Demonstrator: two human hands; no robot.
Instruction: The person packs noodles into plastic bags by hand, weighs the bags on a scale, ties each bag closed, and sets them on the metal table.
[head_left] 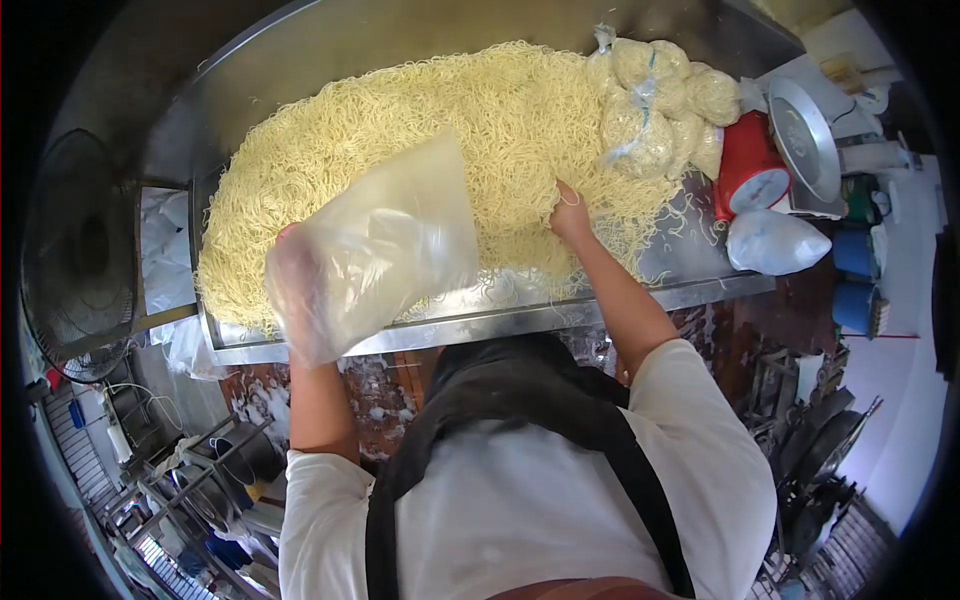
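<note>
Noodles [400,110]: pale yellow, loose tangled heap across the metal tray [700,255]. Plastic bag [405,235]: clear, creased, held up over the heap's near side.

This is most likely a commercial kitchen or food workshop handling noodles in bulk. A big loose heap of noodles [380,120] covers the metal counter [540,318] beneath the hands. Beyond the right hand [572,215], farther right, sit filled noodle bags [640,135] and a red scale [750,165]. A large fan [85,240] stands left of the left hand [300,265]. The person wears a dark apron [500,375].
</note>
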